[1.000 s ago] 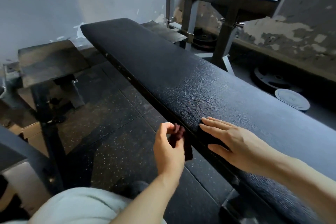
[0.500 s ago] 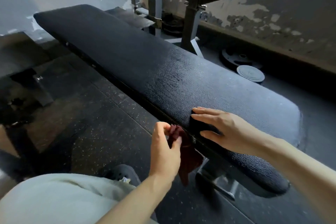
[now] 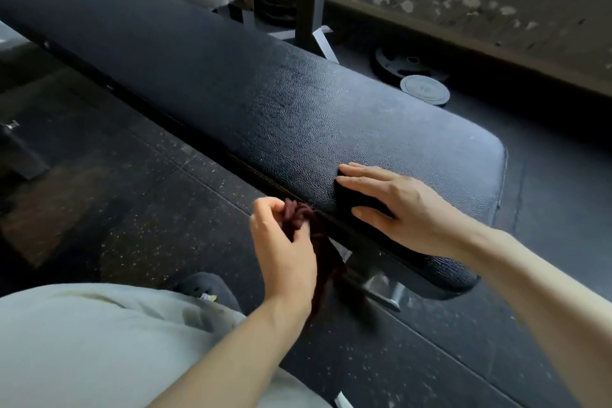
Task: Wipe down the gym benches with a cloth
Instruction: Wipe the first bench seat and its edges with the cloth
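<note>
Dark red cloth (image 3: 299, 220) hanging bunched at the bench's (image 3: 231, 83) near edge, left hand (image 3: 284, 252) pinching it. Right hand (image 3: 397, 209) lying flat, fingers straight, over a black pad. Best to spread the cloth before wiping lengthwise.

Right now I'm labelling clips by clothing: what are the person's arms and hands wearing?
Nothing: the left hand and right hand are bare, with no gloves, rings, watch or bands visible. Both forearms are uncovered; no sleeves show.
</note>
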A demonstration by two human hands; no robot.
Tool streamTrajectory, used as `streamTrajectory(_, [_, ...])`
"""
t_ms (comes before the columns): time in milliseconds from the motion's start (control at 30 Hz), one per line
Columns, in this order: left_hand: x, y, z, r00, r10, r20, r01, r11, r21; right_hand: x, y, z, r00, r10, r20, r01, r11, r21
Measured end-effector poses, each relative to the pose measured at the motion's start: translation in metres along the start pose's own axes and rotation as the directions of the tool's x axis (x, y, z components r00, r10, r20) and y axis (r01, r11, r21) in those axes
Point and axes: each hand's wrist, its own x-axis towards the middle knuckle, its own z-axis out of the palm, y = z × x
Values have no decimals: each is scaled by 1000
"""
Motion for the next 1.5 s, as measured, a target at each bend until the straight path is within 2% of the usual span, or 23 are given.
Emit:
streamTrajectory(67, [-3, 5, -2, 999, 37, 20, -37, 999, 22, 0, -2, 3, 999, 4, -38, -4, 1000, -10])
streamTrajectory(200, [-17, 9, -4, 966, 190, 178, -203, 977, 60, 1, -4, 9, 995, 13, -97, -18, 999, -46])
streamTrajectory(233, [-13, 9, -4, 968, 197, 157, -207, 977, 48, 1, -3, 10, 995, 12, -98, -17, 999, -46])
streamTrajectory(333, [16, 9, -5, 985, 159, -72, -159, 987, 7, 0, -1, 11, 995, 0, -98, -4, 999, -36])
streamTrajectory(367, [22, 9, -7, 985, 143, -96, -143, 990, -3, 0, 0, 11, 995, 1, -99, -5, 999, -37])
streamTrajectory(433, [19, 11, -9, 988, 154, -1, -154, 988, 9, 0, 0, 13, 994, 6, -110, -12, 999, -51])
streamTrajectory(500, [-1, 12, -6, 962, 228, 152, -239, 969, 56, 1, -1, 14, 990, 6, -139, -14, 998, -57])
streamTrajectory(567, [-14, 8, -3, 938, 270, 220, -291, 954, 69, 2, -3, 15, 989, 4, -150, -14, 998, -60])
streamTrajectory(633, [-8, 6, -2, 951, 266, 160, -280, 957, 71, 1, -3, 15, 990, 4, -144, -13, 998, -58])
streamTrajectory(733, [25, 9, -12, 969, 190, -159, -176, 979, 100, 0, -1, 12, 994, 14, -110, -20, 998, -55])
streamTrajectory(800, [45, 13, -24, 956, 78, -283, -63, 996, 61, 0, -2, 11, 994, 27, -107, -33, 998, -56])
streamTrajectory(833, [49, 13, -28, 958, 64, -279, -53, 998, 47, 0, -3, 10, 993, 35, -110, -42, 997, -59])
streamTrajectory(900, [41, 14, -27, 964, 143, -222, -124, 987, 98, 2, -5, 9, 992, 49, -117, -57, 996, -67])
streamTrajectory(1033, [-4, 8, -14, 965, 259, 31, -261, 955, 142, 6, -5, 8, 994, 44, -104, -52, 995, -83])
streamTrajectory(1100, [-8, 11, -12, 947, 307, 92, -317, 941, 120, 8, -5, 6, 994, 36, -101, -45, 995, -92])
streamTrajectory(1233, [20, 14, -16, 946, 277, -170, -266, 960, 83, 12, -7, 3, 993, 20, -120, -34, 992, -118])
streamTrajectory(1267, [23, 13, -17, 948, 273, -163, -260, 961, 99, 14, -7, 3, 991, 17, -133, -34, 992, -125])
streamTrajectory(1400, [7, 12, -17, 958, 282, 53, -285, 956, 73, 22, -10, 3, 985, -21, -170, -10, 984, -176])
streamTrajectory(1433, [10, 16, -18, 952, 304, 44, -306, 950, 58, 24, -11, 3, 986, -24, -166, -7, 983, -183])
streamTrajectory(1500, [34, 25, -21, 924, 373, -85, -367, 927, 74, 29, -10, 2, 986, -23, -164, -9, 982, -190])
